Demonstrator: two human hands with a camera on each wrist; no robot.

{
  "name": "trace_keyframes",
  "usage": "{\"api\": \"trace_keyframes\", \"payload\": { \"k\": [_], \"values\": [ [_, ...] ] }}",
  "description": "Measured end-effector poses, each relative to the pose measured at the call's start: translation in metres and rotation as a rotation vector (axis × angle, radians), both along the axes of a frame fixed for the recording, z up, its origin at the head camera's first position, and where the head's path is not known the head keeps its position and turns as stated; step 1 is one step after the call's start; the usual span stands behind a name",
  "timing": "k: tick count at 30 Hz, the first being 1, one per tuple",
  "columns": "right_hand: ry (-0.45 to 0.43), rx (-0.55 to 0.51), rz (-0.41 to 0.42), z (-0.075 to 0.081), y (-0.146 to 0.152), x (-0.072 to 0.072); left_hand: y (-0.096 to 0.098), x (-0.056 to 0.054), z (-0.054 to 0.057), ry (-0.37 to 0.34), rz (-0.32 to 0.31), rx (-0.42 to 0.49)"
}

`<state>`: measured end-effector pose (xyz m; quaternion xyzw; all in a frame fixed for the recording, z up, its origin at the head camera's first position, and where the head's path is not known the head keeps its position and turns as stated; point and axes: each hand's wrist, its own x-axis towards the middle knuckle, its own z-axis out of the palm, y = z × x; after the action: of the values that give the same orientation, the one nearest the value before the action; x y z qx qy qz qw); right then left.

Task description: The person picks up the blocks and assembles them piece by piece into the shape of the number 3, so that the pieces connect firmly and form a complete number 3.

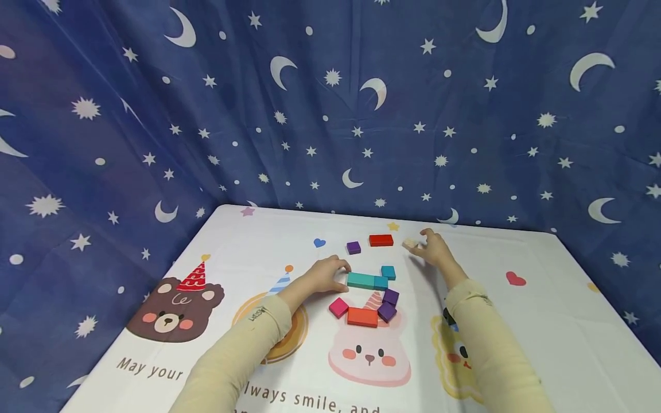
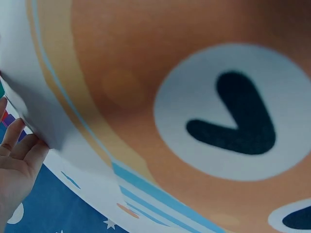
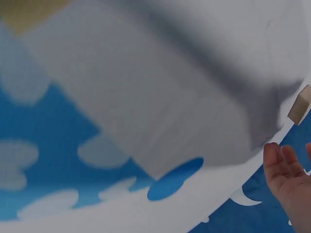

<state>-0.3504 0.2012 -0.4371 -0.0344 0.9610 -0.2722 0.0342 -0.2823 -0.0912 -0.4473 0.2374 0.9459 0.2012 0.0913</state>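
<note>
I count three purple blocks (image 1: 353,248), two blue blocks (image 1: 388,272), one green block (image 1: 361,280), one red block (image 1: 381,241), one orange block (image 1: 362,317), one pink block (image 1: 338,308) and one cream block (image 1: 411,243): ten in all. One left hand (image 1: 324,276) and one right hand (image 1: 435,251) make two. Sleeves (image 1: 490,338): two. White tablecloth (image 1: 568,321): one.

Orange block (image 1: 362,317) smooth, matt; pale block (image 3: 300,105) wood-like; curtain (image 1: 310,143) matt cloth; table cover (image 1: 563,321) smooth, matt

A: Which blocks lie nearest the far edge of the table (image 1: 573,321)?
B: A red block (image 1: 381,241), a purple block (image 1: 353,248) and a cream block (image 1: 410,243), the last beside the right hand (image 1: 435,250).
A: And the left hand (image 1: 324,275)?
B: Beside the teal block (image 1: 361,280), farther from that edge.
</note>
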Motion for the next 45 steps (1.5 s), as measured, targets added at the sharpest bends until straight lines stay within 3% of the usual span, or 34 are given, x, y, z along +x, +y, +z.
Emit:
{"api": "trace_keyframes", "payload": {
  "k": [5,9,14,23,29,36,45],
  "values": [
    [-0.02,-0.003,-0.01,-0.005,0.0,0.003,0.001,0.001,-0.005,-0.001,0.004,0.009],
    [-0.043,0.056,-0.019,-0.007,-0.006,0.004,0.0,0.002,-0.005,0.01,0.005,-0.003],
    [-0.013,0.141,-0.065,-0.007,-0.01,0.0,-0.001,0.003,-0.001,0.015,0.0,-0.022],
    [0.059,0.266,-0.067,-0.002,-0.01,-0.005,0.003,0.0,0.005,0.022,-0.008,-0.042],
    [0.039,0.349,-0.055,-0.004,-0.018,-0.005,0.004,-0.001,0.006,0.022,-0.009,-0.062],
    [0.05,0.326,-0.087,-0.002,-0.015,-0.003,0.005,-0.001,0.01,0.014,-0.003,-0.077],
    [0.05,0.272,-0.046,-0.003,-0.002,-0.002,0.004,0.001,0.011,0.013,-0.01,-0.06]
  ]
}}
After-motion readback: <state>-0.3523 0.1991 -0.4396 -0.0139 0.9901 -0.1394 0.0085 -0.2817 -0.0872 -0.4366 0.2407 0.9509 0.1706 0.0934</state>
